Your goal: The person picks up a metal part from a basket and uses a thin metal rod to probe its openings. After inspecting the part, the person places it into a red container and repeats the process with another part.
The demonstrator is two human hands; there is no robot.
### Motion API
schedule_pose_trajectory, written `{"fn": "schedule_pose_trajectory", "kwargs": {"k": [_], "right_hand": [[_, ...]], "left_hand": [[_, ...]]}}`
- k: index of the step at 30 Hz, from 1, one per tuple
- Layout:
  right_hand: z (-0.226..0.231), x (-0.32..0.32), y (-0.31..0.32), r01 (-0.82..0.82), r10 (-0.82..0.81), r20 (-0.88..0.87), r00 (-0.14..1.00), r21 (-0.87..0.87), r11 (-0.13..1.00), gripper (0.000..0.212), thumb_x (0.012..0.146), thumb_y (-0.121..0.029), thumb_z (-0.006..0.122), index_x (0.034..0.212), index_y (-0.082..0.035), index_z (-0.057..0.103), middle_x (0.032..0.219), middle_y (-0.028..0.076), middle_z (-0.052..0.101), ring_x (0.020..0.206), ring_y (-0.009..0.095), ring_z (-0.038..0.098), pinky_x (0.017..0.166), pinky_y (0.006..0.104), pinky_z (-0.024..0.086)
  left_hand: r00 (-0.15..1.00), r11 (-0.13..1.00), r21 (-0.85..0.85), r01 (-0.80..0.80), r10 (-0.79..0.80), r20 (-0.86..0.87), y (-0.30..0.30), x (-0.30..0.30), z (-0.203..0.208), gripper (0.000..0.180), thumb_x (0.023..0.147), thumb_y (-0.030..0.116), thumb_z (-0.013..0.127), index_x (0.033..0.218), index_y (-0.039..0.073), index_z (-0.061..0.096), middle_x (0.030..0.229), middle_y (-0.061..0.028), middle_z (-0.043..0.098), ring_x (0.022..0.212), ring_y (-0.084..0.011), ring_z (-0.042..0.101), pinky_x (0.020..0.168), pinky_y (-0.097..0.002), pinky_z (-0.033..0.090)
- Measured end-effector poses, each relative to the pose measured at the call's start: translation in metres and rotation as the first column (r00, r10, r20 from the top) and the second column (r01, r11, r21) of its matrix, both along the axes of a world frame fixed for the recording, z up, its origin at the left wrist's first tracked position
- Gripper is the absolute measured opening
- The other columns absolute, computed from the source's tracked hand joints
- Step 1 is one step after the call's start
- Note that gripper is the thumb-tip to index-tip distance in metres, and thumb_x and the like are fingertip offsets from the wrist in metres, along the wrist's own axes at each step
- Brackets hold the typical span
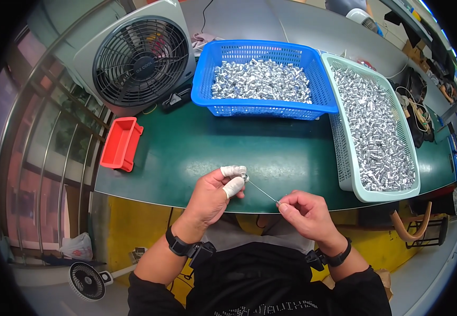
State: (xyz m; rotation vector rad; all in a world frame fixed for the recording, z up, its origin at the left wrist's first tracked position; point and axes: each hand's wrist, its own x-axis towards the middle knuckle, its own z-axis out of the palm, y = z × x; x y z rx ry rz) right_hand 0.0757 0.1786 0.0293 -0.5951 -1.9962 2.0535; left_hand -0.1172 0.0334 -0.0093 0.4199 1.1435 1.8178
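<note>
Near the front of the green table (186,152), my left hand (211,194) pinches a small shiny metal part (245,178) between thumb and forefinger, both wrapped in white finger covers. Its exact shape is mostly hidden by the fingertips. My right hand (308,215) is closed on one end of a thin metal rod (261,191). From there the rod slants up and left, its far end meeting the small part. Whether it goes inside the part, I cannot tell.
A blue basket (270,109) and a pale green basket (352,163) hold many small silvery metal parts. To the left stand a red bin (118,150) and a large grey box fan (144,63). A small fan (87,280) sits below the table's left edge, near metal railings (60,179).
</note>
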Motion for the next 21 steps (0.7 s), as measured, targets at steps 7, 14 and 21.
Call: {"fn": "schedule_pose_trajectory", "kwargs": {"k": [7, 14, 21], "right_hand": [[0.001, 0.004, 0.013, -0.044, 0.044, 0.017, 0.999, -0.01, 0.999, 0.011, 0.094, -0.009, 0.063, 0.093, 0.001, 0.066, 0.075, -0.003, 0.06, 0.067, 0.001, 0.052, 0.058, 0.0174, 0.042], [0.004, 0.007, 0.022, -0.052, 0.063, 0.097, 0.993, -0.105, 0.993, 0.011, 0.093, -0.007, 0.062, 0.092, 0.003, 0.066, 0.08, -0.004, 0.059, 0.067, 0.0, 0.047, 0.057, 0.0174, 0.037], [0.001, 0.007, 0.026, -0.047, 0.05, 0.039, 0.998, -0.075, 0.996, 0.012, 0.093, -0.008, 0.062, 0.092, 0.003, 0.066, 0.079, -0.004, 0.058, 0.065, 0.0, 0.046, 0.055, 0.0176, 0.035]], "left_hand": [[0.997, 0.996, -0.05, 0.077, -0.078, -0.018, 0.002, -0.004, 0.008, 0.025, 0.088, -0.003, 0.066, 0.112, 0.0, 0.064, 0.099, -0.0052, 0.063, 0.084, -0.012, 0.06, 0.075, -0.0266, 0.051], [0.982, 0.981, -0.021, 0.191, -0.191, 0.01, 0.007, -0.01, 0.005, 0.022, 0.087, -0.004, 0.065, 0.109, 0.001, 0.065, 0.099, -0.0075, 0.063, 0.082, -0.0148, 0.06, 0.075, -0.0277, 0.051], [0.988, 0.989, 0.004, 0.145, -0.145, 0.043, 0.015, -0.004, 0.007, 0.021, 0.088, -0.003, 0.065, 0.108, 0.002, 0.066, 0.1, -0.0078, 0.064, 0.085, -0.0158, 0.061, 0.076, -0.0276, 0.051]]}}
